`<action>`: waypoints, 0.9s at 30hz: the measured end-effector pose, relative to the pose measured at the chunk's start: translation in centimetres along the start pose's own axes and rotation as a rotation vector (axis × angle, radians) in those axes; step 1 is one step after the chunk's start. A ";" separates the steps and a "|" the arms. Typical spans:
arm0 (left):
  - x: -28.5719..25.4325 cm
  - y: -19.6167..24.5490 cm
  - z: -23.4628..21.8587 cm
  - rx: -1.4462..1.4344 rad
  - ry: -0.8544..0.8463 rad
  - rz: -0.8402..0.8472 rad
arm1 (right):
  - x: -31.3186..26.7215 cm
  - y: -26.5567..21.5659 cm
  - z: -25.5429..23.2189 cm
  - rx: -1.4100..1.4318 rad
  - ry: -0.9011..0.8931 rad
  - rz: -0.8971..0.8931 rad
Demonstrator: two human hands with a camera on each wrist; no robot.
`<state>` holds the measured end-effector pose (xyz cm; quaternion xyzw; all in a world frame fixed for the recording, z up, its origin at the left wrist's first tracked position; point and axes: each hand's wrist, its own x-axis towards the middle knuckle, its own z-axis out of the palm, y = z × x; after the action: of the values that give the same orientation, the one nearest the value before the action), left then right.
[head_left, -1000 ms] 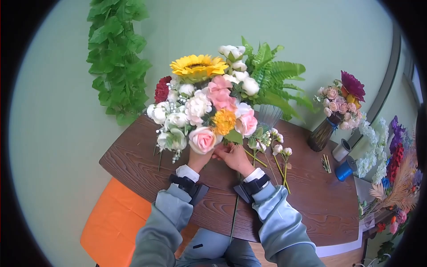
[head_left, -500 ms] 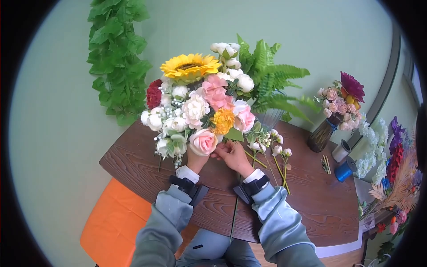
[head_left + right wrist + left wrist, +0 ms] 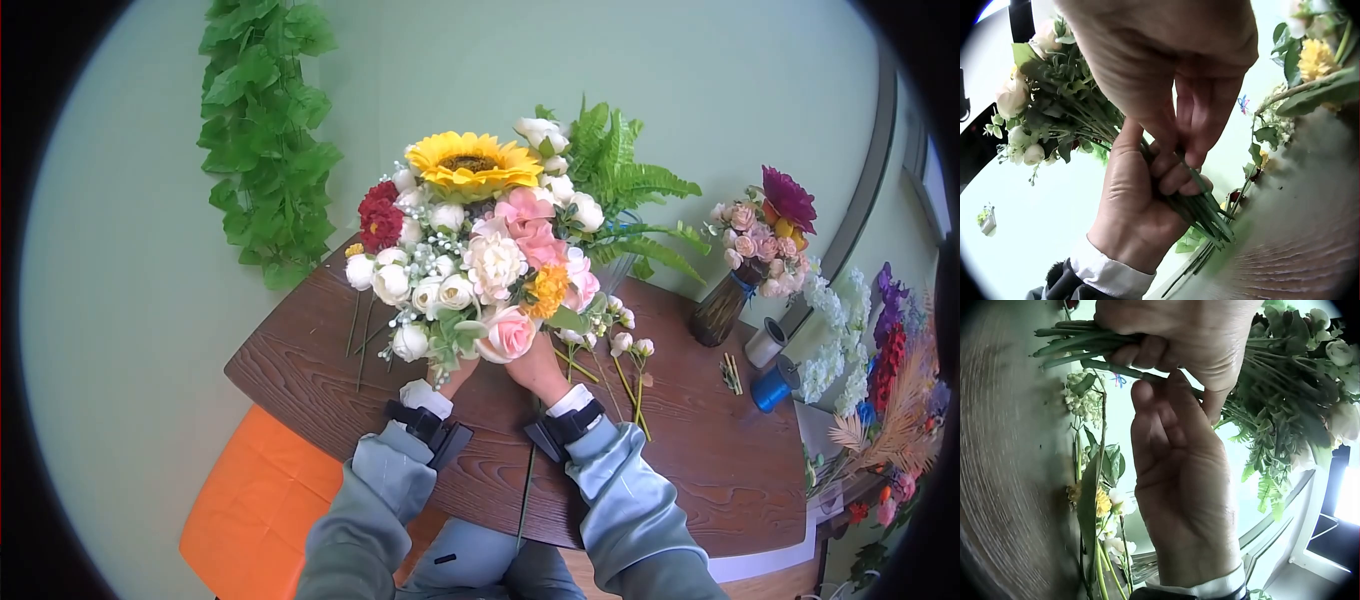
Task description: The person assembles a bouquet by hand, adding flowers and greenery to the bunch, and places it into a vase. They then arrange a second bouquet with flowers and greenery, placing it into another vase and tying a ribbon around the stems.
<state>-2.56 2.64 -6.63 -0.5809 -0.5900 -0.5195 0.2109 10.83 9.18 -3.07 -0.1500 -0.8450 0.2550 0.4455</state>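
Observation:
A full bouquet (image 3: 495,262) of artificial flowers stands over the table, with a sunflower (image 3: 474,163), white blooms and a pink rose (image 3: 507,335) among its heads. Below the blooms, my left hand (image 3: 1141,200) grips the bundle of green stems (image 3: 1075,344) with fingers curled round it. My right hand (image 3: 1185,462) comes in from the other side, its thumb and fingertips pinching one green stem (image 3: 1129,370) along the bundle. In the head view, the lower blooms hide the fingers of both hands.
Loose stems with white buds (image 3: 622,344) lie on the brown table (image 3: 700,470), right of the bouquet. A fern (image 3: 640,185) stands behind. To the right are a dark vase (image 3: 718,312) of flowers, a blue spool (image 3: 772,388) and a grey spool (image 3: 766,342).
The bouquet first leaned left, then swung back right and came lower, its blooms facing more upward. They now cover the fingers that showed before. The forearms have barely moved.

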 end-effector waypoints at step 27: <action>-4.1 -7.0 3.4 -0.044 -0.186 -0.009 | -0.1 5.6 -0.9 -0.077 -0.273 -0.124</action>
<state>-6.74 5.13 -14.00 -0.6287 -0.5981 -0.4769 0.1402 11.78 14.04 -5.82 -0.0784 -0.9144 0.2124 0.3355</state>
